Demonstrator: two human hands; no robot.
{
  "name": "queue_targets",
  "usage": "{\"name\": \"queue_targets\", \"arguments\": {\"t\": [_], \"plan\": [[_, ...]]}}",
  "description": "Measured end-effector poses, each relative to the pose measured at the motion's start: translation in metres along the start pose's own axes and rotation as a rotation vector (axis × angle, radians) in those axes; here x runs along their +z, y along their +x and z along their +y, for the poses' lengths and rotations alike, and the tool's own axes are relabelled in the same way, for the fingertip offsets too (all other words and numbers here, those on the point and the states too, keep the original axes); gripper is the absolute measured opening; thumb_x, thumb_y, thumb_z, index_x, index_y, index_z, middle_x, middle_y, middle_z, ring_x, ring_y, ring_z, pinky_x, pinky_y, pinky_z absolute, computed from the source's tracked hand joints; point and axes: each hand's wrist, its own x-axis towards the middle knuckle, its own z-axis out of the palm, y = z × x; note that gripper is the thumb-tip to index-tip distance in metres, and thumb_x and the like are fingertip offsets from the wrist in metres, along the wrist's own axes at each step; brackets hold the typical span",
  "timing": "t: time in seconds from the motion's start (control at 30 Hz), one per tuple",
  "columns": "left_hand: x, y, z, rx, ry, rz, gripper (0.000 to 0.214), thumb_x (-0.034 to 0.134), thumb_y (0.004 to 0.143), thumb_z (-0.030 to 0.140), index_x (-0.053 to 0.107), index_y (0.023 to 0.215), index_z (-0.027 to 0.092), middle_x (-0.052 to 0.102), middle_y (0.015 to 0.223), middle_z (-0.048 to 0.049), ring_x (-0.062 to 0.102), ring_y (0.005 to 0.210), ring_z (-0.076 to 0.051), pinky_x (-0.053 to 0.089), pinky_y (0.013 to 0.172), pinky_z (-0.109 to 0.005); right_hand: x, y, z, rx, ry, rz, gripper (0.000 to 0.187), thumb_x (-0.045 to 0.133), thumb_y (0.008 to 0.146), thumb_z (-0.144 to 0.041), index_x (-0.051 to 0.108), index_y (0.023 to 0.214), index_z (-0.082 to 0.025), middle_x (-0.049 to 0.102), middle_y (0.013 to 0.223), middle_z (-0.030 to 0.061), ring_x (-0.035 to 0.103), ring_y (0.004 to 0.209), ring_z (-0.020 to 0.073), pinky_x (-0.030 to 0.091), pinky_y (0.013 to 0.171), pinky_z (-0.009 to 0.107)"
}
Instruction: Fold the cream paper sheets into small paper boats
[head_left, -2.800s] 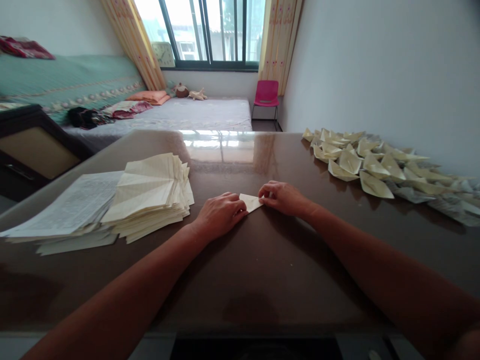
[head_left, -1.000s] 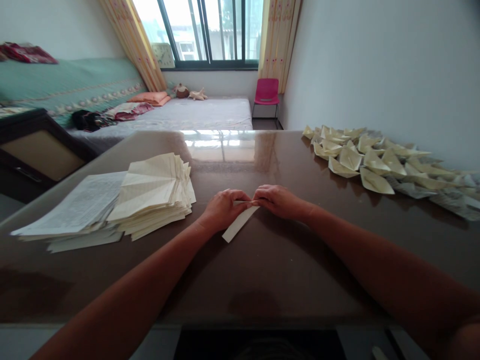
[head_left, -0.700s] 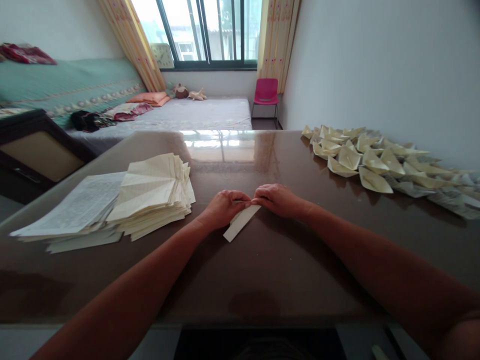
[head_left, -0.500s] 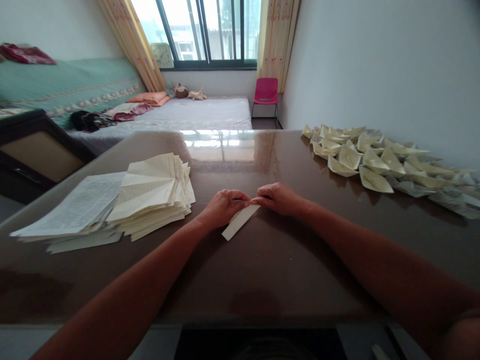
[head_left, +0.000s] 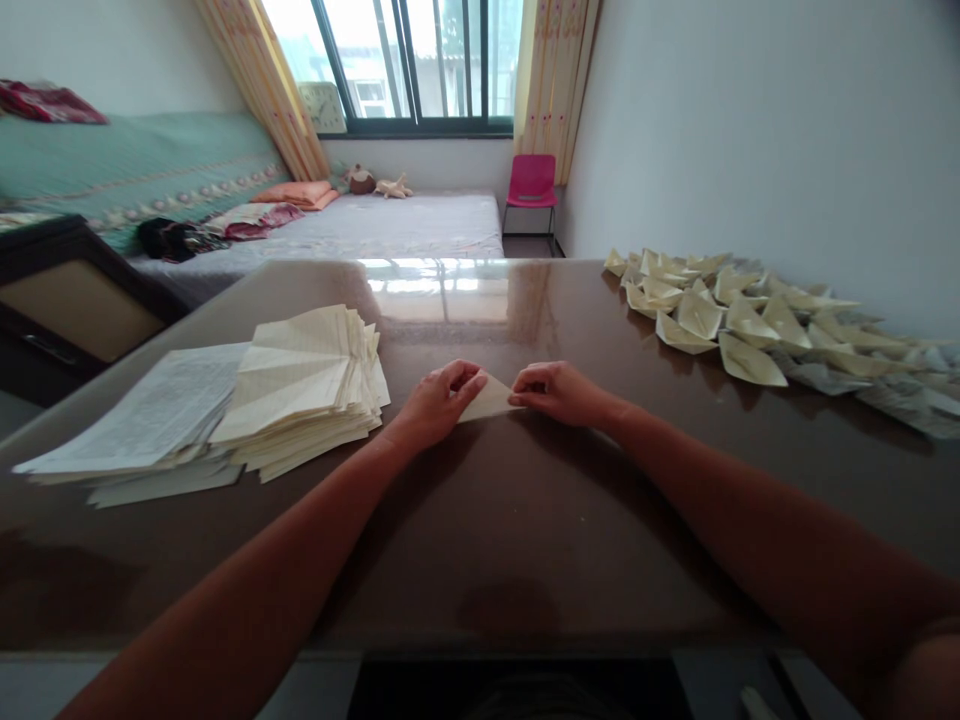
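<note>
Between my two hands is a small folded sheet of cream paper (head_left: pixel 489 400), now a triangle with its point away from me, just over the brown table (head_left: pixel 480 530). My left hand (head_left: pixel 444 400) is closed, with thumb and fingers pinching the paper's upper left side. The right corner of the paper is pinched by my right hand (head_left: pixel 555 390). Part of the paper's left end is hidden behind the left fingers.
To the left lie a stack of creased cream sheets (head_left: pixel 300 390) and a pile of printed white paper (head_left: pixel 150 410). Many folded paper boats (head_left: pixel 697 310) crowd the right side by the wall. Beyond the table are a bed (head_left: pixel 420 225) and a pink chair (head_left: pixel 532 182).
The paper has turned: a strip that stuck out toward me no longer shows, and a triangular face does. My hands have moved slightly apart, each still pinching the paper.
</note>
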Motion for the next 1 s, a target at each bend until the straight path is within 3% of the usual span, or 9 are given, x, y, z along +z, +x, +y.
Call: {"name": "queue_targets", "arguments": {"t": [0.07,0.17,0.27,0.4,0.53,0.73,1.0], "plan": [[-0.004,0.003,-0.005,-0.050,-0.132,0.012,0.047,0.044,0.087,0.054,0.066,0.103,0.015,0.067,0.087,-0.0051,0.061,0.077,-0.017,0.049,0.063,-0.025,-0.003,0.002,0.007,0.099,0.070,0.015,0.026,0.060,0.081,-0.039,0.068,0.078,-0.014,0.062,0.068,0.0010,0.052,0.063,0.0123,0.037,0.060,0.024],[-0.008,0.005,-0.010,-0.126,-0.282,0.033,0.049,0.055,0.081,0.055,0.065,0.105,0.014,0.065,0.082,-0.0042,0.061,0.076,-0.017,0.051,0.061,-0.025,-0.007,0.003,0.014,0.158,0.145,0.021,0.029,0.060,0.079,-0.042,0.068,0.079,-0.014,0.063,0.068,0.0009,0.052,0.064,0.0130,0.038,0.061,0.024],[-0.008,0.005,-0.012,-0.183,-0.411,0.076,0.045,0.068,0.072,0.048,0.067,0.100,0.014,0.064,0.074,-0.0015,0.061,0.071,-0.015,0.051,0.062,-0.025,-0.007,0.003,0.014,0.152,0.147,0.010,0.029,0.060,0.078,-0.043,0.068,0.078,-0.015,0.063,0.069,0.0009,0.052,0.065,0.0133,0.038,0.061,0.024],[-0.006,0.004,-0.013,-0.244,-0.617,0.097,0.038,0.072,0.069,0.045,0.069,0.091,0.013,0.068,0.081,-0.0033,0.061,0.068,-0.011,0.050,0.062,-0.022,-0.006,0.002,0.011,0.121,0.156,-0.017,0.028,0.061,0.077,-0.043,0.065,0.075,-0.015,0.061,0.067,0.0005,0.051,0.064,0.0126,0.037,0.061,0.024],[-0.005,0.005,-0.015,-0.270,-0.752,0.116,0.040,0.076,0.067,0.040,0.065,0.095,0.014,0.067,0.077,-0.0012,0.061,0.063,-0.008,0.051,0.064,-0.020,-0.007,0.001,0.007,0.104,0.194,-0.070,0.029,0.062,0.076,-0.044,0.061,0.072,-0.015,0.057,0.064,-0.0013,0.047,0.060,0.0108,0.035,0.057,0.023],[-0.004,0.005,-0.010,-0.223,-0.775,0.209,0.033,0.074,0.069,0.033,0.052,0.087,0.018,0.063,0.066,0.0048,0.061,0.060,-0.007,0.053,0.066,-0.020,-0.008,0.000,0.004,0.089,0.193,-0.080,0.032,0.061,0.076,-0.046,0.059,0.069,-0.015,0.054,0.062,-0.0019,0.044,0.059,0.0103,0.034,0.057,0.023],[-0.004,0.004,-0.008,-0.138,-0.530,0.182,0.022,0.061,0.079,0.036,0.058,0.089,0.017,0.060,0.071,0.0028,0.060,0.065,-0.009,0.053,0.063,-0.022,-0.008,0.000,0.005,0.088,0.164,-0.062,0.032,0.059,0.077,-0.046,0.060,0.071,-0.015,0.055,0.063,-0.0012,0.045,0.060,0.0106,0.034,0.057,0.024]]}}
